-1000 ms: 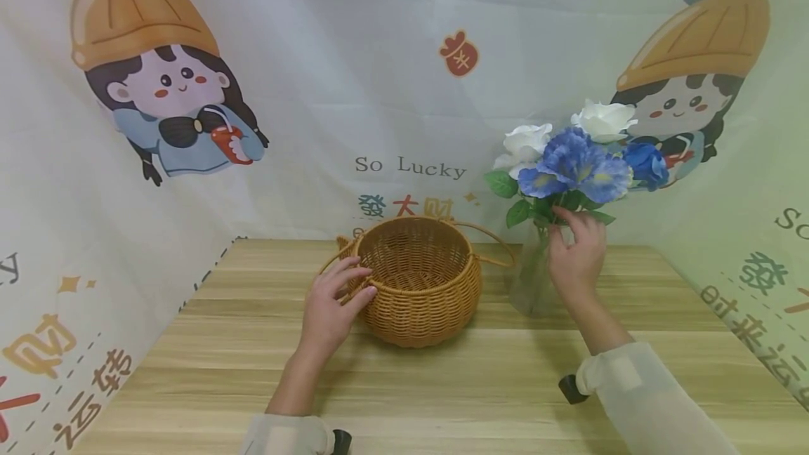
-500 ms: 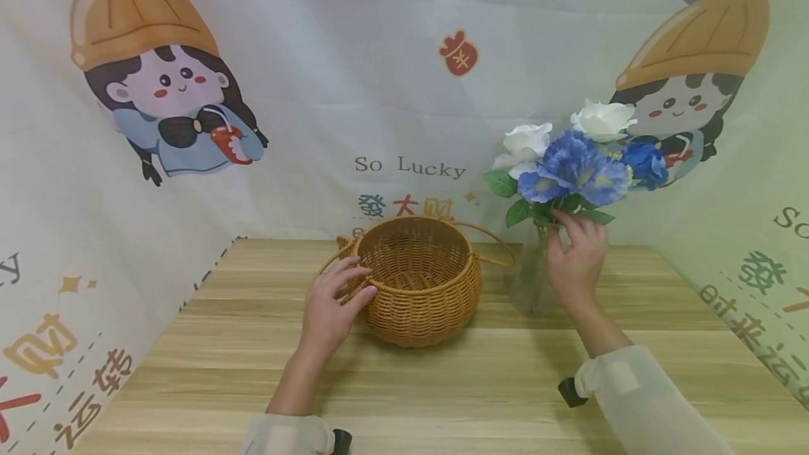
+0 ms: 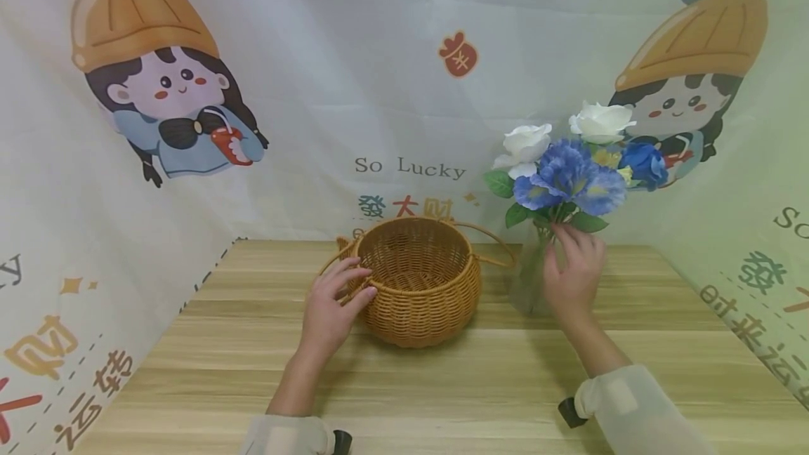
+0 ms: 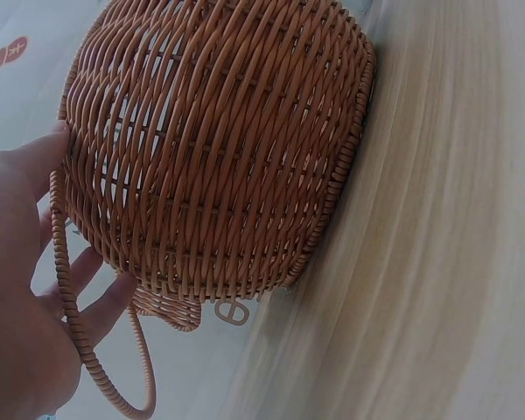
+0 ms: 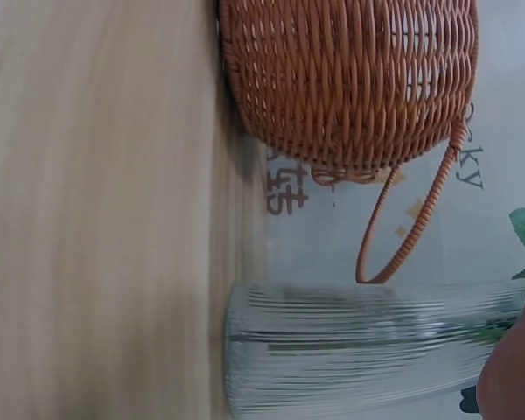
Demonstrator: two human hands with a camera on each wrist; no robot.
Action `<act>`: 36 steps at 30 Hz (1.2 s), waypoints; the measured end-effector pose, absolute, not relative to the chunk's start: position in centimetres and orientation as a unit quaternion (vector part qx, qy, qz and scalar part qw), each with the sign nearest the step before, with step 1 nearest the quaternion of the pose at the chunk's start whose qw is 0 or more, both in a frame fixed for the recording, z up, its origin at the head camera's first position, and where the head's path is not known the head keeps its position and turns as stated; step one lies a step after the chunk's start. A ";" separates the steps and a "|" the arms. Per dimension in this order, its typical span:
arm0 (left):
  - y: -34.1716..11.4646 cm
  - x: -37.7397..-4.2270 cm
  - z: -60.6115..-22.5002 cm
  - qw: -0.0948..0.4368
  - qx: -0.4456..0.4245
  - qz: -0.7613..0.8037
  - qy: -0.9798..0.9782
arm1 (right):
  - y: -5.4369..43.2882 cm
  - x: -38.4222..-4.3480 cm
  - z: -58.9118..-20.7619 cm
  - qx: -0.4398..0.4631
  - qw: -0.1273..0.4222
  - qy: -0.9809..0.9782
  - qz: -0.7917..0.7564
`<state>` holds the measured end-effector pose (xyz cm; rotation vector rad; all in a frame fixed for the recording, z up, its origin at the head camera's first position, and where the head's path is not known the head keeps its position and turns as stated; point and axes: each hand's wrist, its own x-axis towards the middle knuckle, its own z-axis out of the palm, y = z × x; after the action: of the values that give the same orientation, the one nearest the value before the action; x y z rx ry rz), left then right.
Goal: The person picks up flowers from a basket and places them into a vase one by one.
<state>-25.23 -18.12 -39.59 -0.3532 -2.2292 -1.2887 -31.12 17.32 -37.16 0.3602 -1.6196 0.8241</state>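
Observation:
A round wicker basket (image 3: 420, 321) stands on the table with its looped handles spread to either side. My left hand (image 3: 330, 304) holds it at the left of its rim, thumb at the front. In the left wrist view, the fingers (image 4: 105, 302) reach behind the handle (image 4: 74, 324) to the wickerwork. To the right, a ribbed clear glass vase (image 5: 359, 350) stands upright with artificial flowers, among them a large blue bloom (image 3: 565, 174) and white roses (image 3: 602, 123). My right hand (image 3: 575, 272) pinches stems at the vase's mouth; which stems, I cannot tell.
The wood-grain table (image 3: 442, 399) meets a printed white cloth backdrop (image 3: 354, 55) close behind the basket and vase. The basket's right handle (image 3: 493, 230) reaches almost to the vase. A dark wrist-worn piece (image 3: 571, 413) sticks out by the right sleeve.
My right hand has moved slightly down on the stems. The blue bloom has shifted a little left, showing more of a yellow flower behind it. The left hand and basket have stayed put.

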 end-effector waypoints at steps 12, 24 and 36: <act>-18.0 -25.3 -39.6 0.270 -0.133 -0.474 -0.828 | 16.9 -29.3 -39.0 0.146 0.540 -0.726 0.399; -18.3 -25.5 -39.5 0.267 -0.137 -0.478 -0.825 | 17.3 -28.5 -39.8 0.152 0.496 -0.754 0.403; -19.8 -24.8 -38.4 0.226 -0.154 -0.415 -0.868 | 19.8 -27.4 -39.5 0.197 0.403 -0.827 0.338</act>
<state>-24.82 -19.84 -38.39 -0.4245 -2.3923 -1.1432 -27.41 19.79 -39.51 0.4981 -2.0898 0.8550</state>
